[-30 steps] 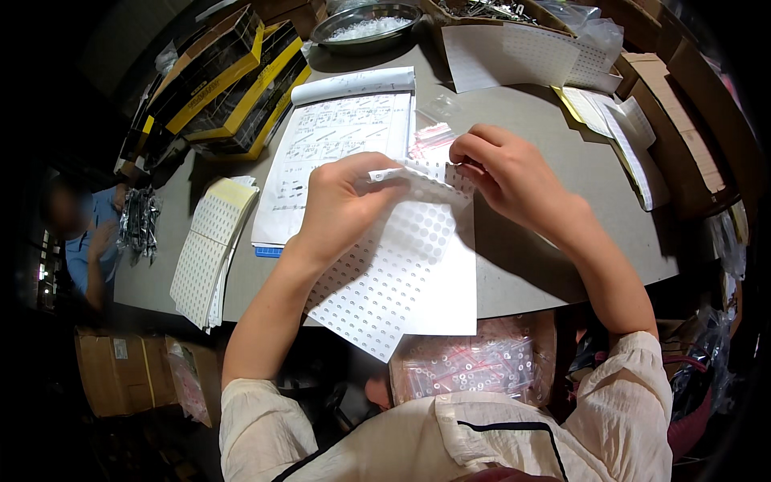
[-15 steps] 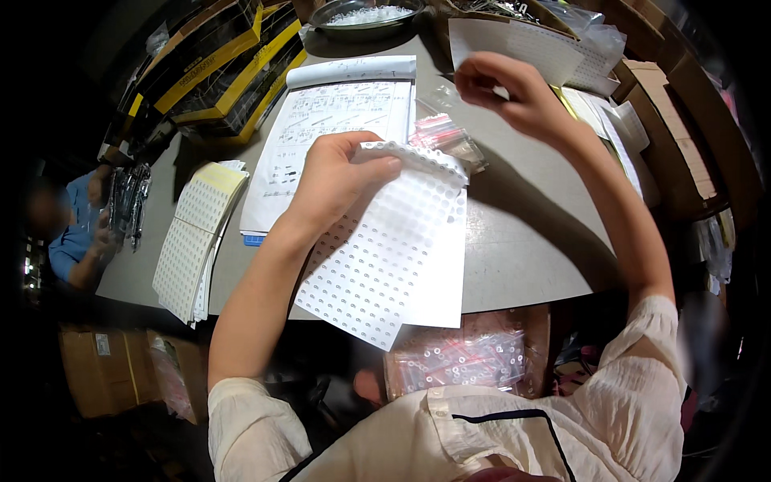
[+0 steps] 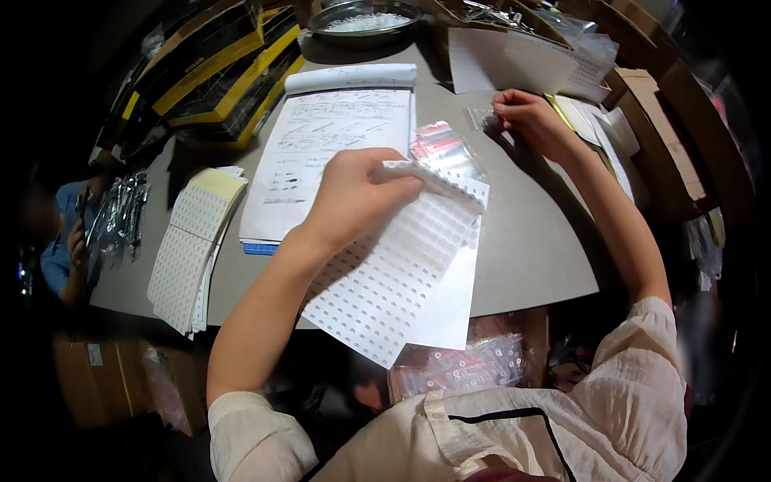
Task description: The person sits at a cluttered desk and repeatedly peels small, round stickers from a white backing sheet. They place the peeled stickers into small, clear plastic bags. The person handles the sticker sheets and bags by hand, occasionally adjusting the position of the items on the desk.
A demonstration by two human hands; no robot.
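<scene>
My left hand grips the top edge of a sheet of small round stickers, thumb on top, and the sheet's upper end curls over. Under it lies a plain white sheet. To the right, my right hand is closed, its fingertips pinching the end of a small clear plastic bag. Whatever the bag contains is too small to make out. Between the hands rests a pile of clear zip bags with red strips, partly behind the sticker sheet.
A clipboard of papers lies behind my left hand. Sticker sheets are stacked at left, near black packets and a co-worker's hand. Behind stand yellow-black boxes and a metal bowl. A box of bags sits below the table edge.
My right hand has come down and rightward to the small clear bag, which now sits farther right of the pile. My left hand and the sticker sheet have shifted slightly right and nearer.
</scene>
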